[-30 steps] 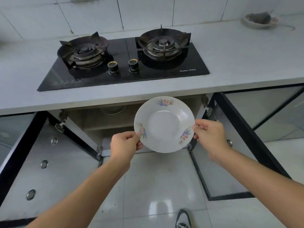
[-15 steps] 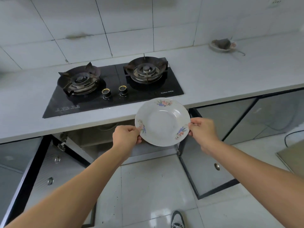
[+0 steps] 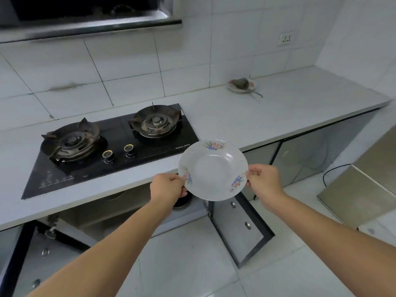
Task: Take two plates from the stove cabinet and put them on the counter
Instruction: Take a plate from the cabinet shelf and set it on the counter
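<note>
A white plate (image 3: 214,168) with flower prints on its rim hangs in front of the counter's front edge, just right of the stove. My left hand (image 3: 167,189) pinches its left rim and my right hand (image 3: 263,183) pinches its right rim. Whether a second plate lies under it I cannot tell. The stove cabinet (image 3: 120,209) below stands with both doors swung wide; something dark and round shows inside behind my left hand. The light grey counter (image 3: 246,121) stretches away to the right.
A black two-burner gas stove (image 3: 111,146) is set into the counter at left, under a range hood (image 3: 90,22). A small dish (image 3: 242,84) with something grey stands at the back right. The right cabinet door (image 3: 237,228) juts over the floor; a box (image 3: 360,189) sits at right.
The plate has risen from in front of the cabinet opening to counter height and shifted right. My view has lifted and pulled back, showing the hood and the counter's right end.
</note>
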The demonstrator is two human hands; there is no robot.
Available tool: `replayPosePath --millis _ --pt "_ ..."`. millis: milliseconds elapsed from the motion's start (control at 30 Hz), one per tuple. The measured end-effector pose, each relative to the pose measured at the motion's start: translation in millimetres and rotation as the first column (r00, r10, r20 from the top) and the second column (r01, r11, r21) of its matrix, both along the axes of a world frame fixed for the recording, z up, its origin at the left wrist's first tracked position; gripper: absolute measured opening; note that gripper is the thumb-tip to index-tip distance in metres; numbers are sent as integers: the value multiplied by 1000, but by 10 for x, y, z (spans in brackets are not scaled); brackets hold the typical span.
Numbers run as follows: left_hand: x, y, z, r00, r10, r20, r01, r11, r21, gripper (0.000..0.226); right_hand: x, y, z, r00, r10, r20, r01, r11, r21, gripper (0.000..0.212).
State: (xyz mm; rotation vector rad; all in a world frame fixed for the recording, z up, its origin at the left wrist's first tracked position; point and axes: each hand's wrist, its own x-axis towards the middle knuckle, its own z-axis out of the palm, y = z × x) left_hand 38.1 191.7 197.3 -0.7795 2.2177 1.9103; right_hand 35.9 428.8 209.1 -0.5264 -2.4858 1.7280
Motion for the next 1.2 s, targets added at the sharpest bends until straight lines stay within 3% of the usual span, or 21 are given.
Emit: replayPosePath --millis 133,633,1200 --pt "-116 373 90 999 -35 -11 35 999 22 23 -49 391 56 1000 -28 2 28 1000 10 30" --pt "-708 2060 364 988 -139 -64 140 990 4 20 -460 2012 282 992 -126 -12 126 992 2 22" --pt "-2150 3456 236 925 -367 -94 357 927 -115 36 -1448 3364 185 938 -346 6 346 938 -6 24"
